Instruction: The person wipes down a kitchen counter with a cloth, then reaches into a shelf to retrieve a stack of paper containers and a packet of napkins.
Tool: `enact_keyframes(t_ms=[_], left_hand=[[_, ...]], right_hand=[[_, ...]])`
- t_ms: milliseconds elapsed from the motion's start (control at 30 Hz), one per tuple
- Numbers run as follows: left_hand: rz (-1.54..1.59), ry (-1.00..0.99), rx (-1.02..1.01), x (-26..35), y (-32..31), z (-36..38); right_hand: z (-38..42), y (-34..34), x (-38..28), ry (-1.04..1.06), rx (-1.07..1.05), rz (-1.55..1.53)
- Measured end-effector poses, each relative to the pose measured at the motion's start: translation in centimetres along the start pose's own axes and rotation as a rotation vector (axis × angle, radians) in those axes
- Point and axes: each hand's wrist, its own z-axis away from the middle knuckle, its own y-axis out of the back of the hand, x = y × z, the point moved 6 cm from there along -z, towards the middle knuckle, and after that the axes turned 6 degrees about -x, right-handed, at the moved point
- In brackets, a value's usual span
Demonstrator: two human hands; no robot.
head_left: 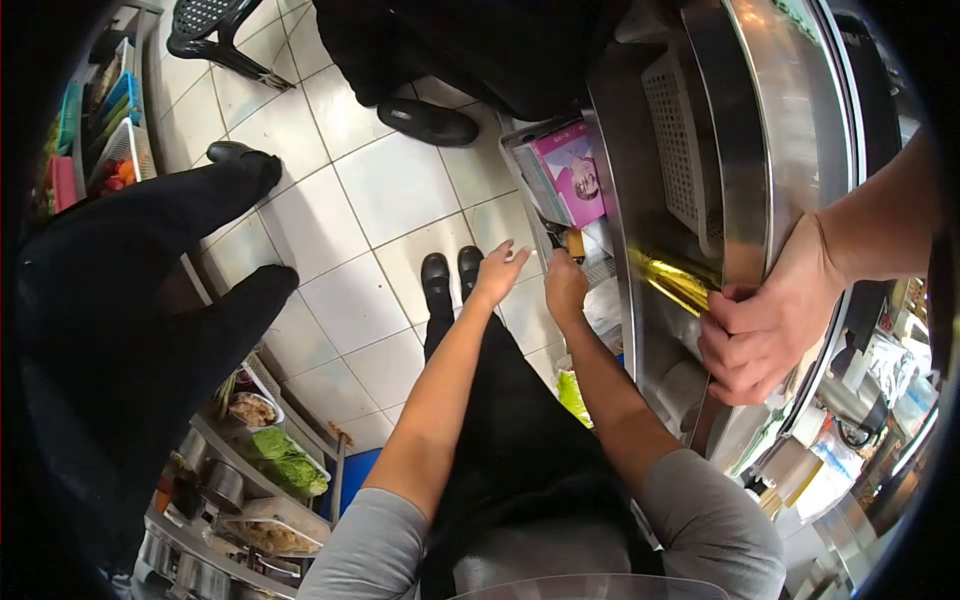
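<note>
My left hand (pixel 499 272) is over the tiled floor (pixel 385 195), above my black shoes (pixel 436 276), fingers apart and nothing clearly held. Beside it, my right hand (pixel 567 283) is closed at the edge of an open container (pixel 523 165) under the steel counter; what it grips, if anything, is too small to name. A pink box (pixel 578 178) with a printed picture stands in that container. At the right, another person's hand (pixel 762 325) reaches over the counter edge (pixel 745 180) and holds a shiny gold strip or packet (pixel 672 280).
Black-clothed legs of people are at the left (pixel 200 215) and top (pixel 460 45). A black chair (pixel 212 22) stands at top left. Shelves at lower left hold lettuce (pixel 285 460), metal pots (pixel 222 485) and trays. A perforated white basket (pixel 675 135) lies on the counter's shelf.
</note>
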Motion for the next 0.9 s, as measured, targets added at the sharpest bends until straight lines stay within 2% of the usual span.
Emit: enact_keyframes(t_ms=[100,167,233,300,333,367,400,467,500,567,600,667,700,767,800,867,900], left_hand=[[-0.037,0.026,0.042,1.1,-2.7,-2.5],[-0.059,0.007,0.047,1.6,-3.5,-3.4],[0.032,-0.061,0.021,1.8,-4.1,-4.3],[-0.038,-0.112,0.077,2.5,-4.0,-4.4],[-0.103,-0.163,0.137,3.4,-3.7,-4.1],[-0.107,-0.164,0.137,3.9,-3.6,-3.8],[-0.036,-0.137,0.121,4.2,-3.6,-3.6],[0.023,-0.114,0.109,4.3,-3.7,-3.9],[-0.009,-0.162,0.128,4.3,-3.8,-4.1],[-0.043,-0.204,0.144,3.6,-4.1,-4.4],[-0.057,-0.223,0.149,3.2,-4.3,-4.9],[-0.07,-0.244,0.155,3.1,-4.3,-5.1],[-0.07,-0.219,0.139,3.3,-4.1,-5.0],[-0.068,-0.193,0.124,3.2,-4.2,-5.1],[-0.062,-0.216,0.129,3.2,-4.2,-5.2],[-0.056,-0.238,0.138,3.1,-4.0,-5.1],[-0.073,-0.229,0.131,3.2,-4.0,-5.1]], right_hand=[[0.2,1.0,-0.2,0.006,0.013,-0.076],[0.1,1.0,-0.1,-0.013,-0.078,-0.094],[0.1,1.3,0.5,0.023,-0.031,-0.117],[0.2,1.8,3.4,-0.111,0.267,-0.218],[0.2,1.0,5.6,-0.26,0.396,-0.4],[-0.2,0.2,6.9,-0.262,0.397,-0.404],[-0.9,-0.9,7.9,-0.399,0.216,-0.236],[-3.1,-2.7,10.1,-0.53,0.034,-0.078],[-4.4,-4.8,12.0,-0.637,-0.15,-0.114],[-4.2,-8.1,15.1,-0.743,-0.342,-0.148],[-4.7,-8.6,15.5,-0.524,-0.247,-0.068],[-4.6,-10.8,16.6,-0.305,-0.15,0.012],[-4.4,-11.5,17.4,-0.253,-0.022,-0.021],[-5.1,-11.4,17.3,-0.198,0.105,-0.052],[-5.2,-12.2,19.3,-0.642,0.181,-0.643],[-3.9,-12.8,18.3,-1.078,0.246,-1.241],[-3.6,-12.9,18.0,-1.151,0.283,-1.382]])
